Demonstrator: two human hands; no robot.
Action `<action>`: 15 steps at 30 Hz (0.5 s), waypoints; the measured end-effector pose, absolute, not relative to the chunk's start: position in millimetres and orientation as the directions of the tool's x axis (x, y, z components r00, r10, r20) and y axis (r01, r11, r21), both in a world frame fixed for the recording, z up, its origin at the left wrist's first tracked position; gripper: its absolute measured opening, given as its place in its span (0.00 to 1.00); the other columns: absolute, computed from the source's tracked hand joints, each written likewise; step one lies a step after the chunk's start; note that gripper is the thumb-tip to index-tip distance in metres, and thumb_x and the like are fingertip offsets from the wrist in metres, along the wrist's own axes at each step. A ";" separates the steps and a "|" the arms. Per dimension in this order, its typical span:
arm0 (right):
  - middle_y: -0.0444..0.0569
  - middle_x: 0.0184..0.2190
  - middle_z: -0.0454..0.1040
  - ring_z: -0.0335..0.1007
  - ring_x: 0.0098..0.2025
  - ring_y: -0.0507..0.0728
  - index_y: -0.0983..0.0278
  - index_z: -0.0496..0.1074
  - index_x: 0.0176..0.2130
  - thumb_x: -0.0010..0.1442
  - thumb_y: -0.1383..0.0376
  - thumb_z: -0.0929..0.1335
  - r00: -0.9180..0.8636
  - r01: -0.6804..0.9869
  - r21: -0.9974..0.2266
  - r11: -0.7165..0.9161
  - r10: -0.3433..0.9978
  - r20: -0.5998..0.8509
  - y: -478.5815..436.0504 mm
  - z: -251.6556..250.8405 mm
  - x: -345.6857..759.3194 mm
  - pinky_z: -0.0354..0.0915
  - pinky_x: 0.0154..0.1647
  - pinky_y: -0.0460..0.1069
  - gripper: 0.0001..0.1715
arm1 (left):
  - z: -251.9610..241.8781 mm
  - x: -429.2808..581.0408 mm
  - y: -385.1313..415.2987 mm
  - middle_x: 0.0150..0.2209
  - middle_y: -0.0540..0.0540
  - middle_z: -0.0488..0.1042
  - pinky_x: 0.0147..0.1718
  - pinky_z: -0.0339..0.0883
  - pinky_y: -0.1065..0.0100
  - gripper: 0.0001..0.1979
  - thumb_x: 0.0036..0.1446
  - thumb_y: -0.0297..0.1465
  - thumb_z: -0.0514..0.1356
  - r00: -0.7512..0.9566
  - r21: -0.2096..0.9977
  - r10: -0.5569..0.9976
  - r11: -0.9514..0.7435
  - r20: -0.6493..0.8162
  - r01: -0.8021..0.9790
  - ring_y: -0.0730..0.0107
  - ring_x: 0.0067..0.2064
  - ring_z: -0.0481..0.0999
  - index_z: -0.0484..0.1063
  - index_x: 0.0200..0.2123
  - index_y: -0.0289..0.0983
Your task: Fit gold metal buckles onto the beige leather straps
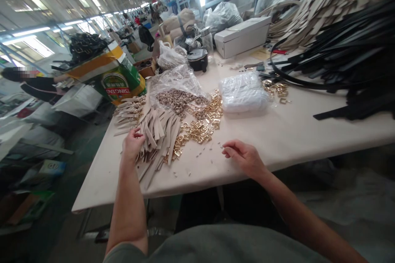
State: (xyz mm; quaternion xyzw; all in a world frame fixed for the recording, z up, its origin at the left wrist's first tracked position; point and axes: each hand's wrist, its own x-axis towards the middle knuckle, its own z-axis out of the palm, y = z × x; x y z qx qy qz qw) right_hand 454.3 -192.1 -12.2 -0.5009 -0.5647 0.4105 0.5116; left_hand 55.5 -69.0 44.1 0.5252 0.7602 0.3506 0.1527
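My left hand (132,144) rests on a heap of beige straps (159,133) on the white table (277,139), its fingers curled round the end of one strap. My right hand (242,155) lies on the table to the right, fingertips pinched together over tiny loose pins (212,152); what it pinches is too small to make out. Between the hands spreads a pile of gold buckles (202,125). Behind it, an open plastic bag holds small beige rings (177,98).
A clear packet of white parts (243,92) lies mid-table, with more gold buckles (276,89) beside it. Black straps (348,55) and beige straps (327,0) pile at the right. A white box (242,37) and black pot (198,59) stand behind. A person (37,84) works at the left.
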 end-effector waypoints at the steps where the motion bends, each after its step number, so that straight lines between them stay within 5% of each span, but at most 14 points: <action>1: 0.48 0.28 0.80 0.79 0.29 0.55 0.63 0.75 0.37 0.62 0.56 0.67 0.028 0.149 -0.975 0.163 0.985 0.169 -192.1 -12.7 454.9 0.75 0.32 0.48 0.13 | 44.6 52.2 -69.2 0.31 0.50 0.77 0.37 0.71 0.67 0.25 0.45 0.27 0.64 -0.443 0.803 0.891 0.193 0.097 0.564 0.69 0.31 0.76 0.74 0.50 0.35; 4: 0.49 0.29 0.81 0.79 0.29 0.56 0.63 0.75 0.38 0.62 0.55 0.68 0.021 0.172 -0.970 0.174 0.983 0.180 -192.7 -14.8 457.1 0.75 0.33 0.49 0.14 | 48.3 44.2 -76.7 0.30 0.53 0.76 0.32 0.71 0.73 0.23 0.45 0.24 0.64 -0.538 0.987 0.842 0.109 -0.030 0.115 0.76 0.28 0.75 0.73 0.48 0.36; 8: 0.51 0.30 0.82 0.80 0.30 0.59 0.61 0.76 0.39 0.62 0.53 0.69 0.014 0.217 -0.965 0.147 0.988 0.154 -192.3 -18.6 461.2 0.76 0.36 0.51 0.15 | 58.5 42.3 -92.1 0.29 0.53 0.76 0.31 0.70 0.81 0.14 0.49 0.20 0.64 -0.580 0.959 0.806 -0.054 -0.123 -0.278 0.82 0.28 0.75 0.74 0.40 0.37; 15: 0.52 0.30 0.82 0.81 0.32 0.61 0.59 0.76 0.39 0.59 0.48 0.70 0.023 0.246 -0.962 0.119 0.991 0.129 -185.1 -25.0 466.4 0.77 0.37 0.53 0.18 | 80.2 76.2 -110.3 0.30 0.51 0.77 0.30 0.71 0.81 0.13 0.52 0.21 0.63 -0.457 0.853 0.881 -0.140 -0.125 -0.503 0.81 0.29 0.76 0.76 0.42 0.37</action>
